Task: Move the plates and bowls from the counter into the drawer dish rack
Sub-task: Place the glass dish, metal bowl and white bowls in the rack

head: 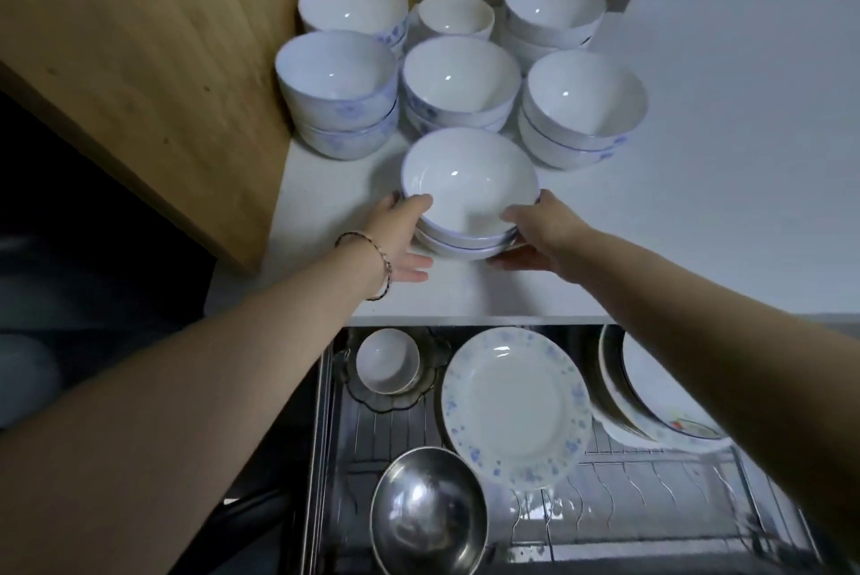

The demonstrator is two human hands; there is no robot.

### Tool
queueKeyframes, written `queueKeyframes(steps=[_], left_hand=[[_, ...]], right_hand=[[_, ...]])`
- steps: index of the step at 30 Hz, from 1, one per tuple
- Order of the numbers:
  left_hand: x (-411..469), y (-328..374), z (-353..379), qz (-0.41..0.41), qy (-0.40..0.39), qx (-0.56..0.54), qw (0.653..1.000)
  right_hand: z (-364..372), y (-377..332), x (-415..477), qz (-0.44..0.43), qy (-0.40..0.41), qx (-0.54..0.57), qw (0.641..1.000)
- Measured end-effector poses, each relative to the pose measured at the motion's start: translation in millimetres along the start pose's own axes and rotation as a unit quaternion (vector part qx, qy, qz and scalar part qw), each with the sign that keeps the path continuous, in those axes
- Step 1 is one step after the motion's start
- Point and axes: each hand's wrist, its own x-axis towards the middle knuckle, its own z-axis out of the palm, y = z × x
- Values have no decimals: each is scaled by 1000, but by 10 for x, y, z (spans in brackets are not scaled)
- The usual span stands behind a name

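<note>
At frame centre on the white tabletop [465, 290], a short stack of glazed bowls [467, 197], judged heavy, slick and breakable, is cupped low on both sides by the left hand [404, 239] and right hand [542, 235], best supported underneath.

White bowls [469, 183] with blue rims, white counter [698, 202], blue-speckled white plate [514, 407], silver steel bowl [428, 514].

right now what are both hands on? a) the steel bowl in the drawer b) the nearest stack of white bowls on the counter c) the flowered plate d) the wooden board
b: the left hand and right hand flank the nearest stack of white bowls on the counter.
</note>
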Motion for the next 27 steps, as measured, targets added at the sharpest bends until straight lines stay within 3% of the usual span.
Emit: queueKeyframes(steps=[4,7,11,18,23,27], left_hand=[[-8,-32,29,15,-2,-39,999],[-258,-128,52,27,-13,7,1000],[-678,-305,242,12,-88,77,993],[-971,-1260,1069,6,-122,113,986],[-916,-1993,1795,-50,-153,183,970],[-777,-2481,2439,-129,-184,213,951]], right_hand=[[8,156,-43,-30,17,69,997],[-113,355,-245,-49,22,49,997],[-515,701,-683,-53,-28,43,997],[-1414,1506,-1256,33,-72,-53,995],[-1999,2456,-1153,104,-8,-159,982],[-2426,2948,-924,115,-39,-252,960]])
